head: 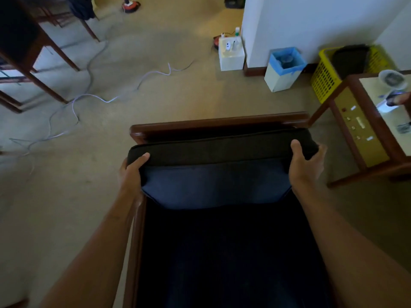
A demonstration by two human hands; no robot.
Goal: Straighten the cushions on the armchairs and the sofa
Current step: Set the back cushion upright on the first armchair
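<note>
Head view, looking down over a dark armchair (142,230) with a wooden frame. Back cushion (218,174), dark blue, sits upright against the chair's wooden top rail (222,122), its upper edge tilted toward the camera. Left hand (131,172) clamps the cushion's top left corner, thumb over the top edge, fingers hidden behind. Right hand (305,163) clamps the top right corner the same way, thumb on top, fingers wrapped around the side. Seat below the cushion very dark, detail cannot be told. Just right of the chair, a wooden side table (355,138) with a panel of small knobs and a clear cup (392,80) on top; it stands close to the right hand. Beyond it a yellow basket (324,78) and a white bin with blue liner (283,70) against the white wall (311,21). White box (231,56) with bottles near the wall corner. Loose cables (93,96) trail over the beige carpet at left, near wooden table legs (44,63). Floor right behind the chair is bare carpet.
</note>
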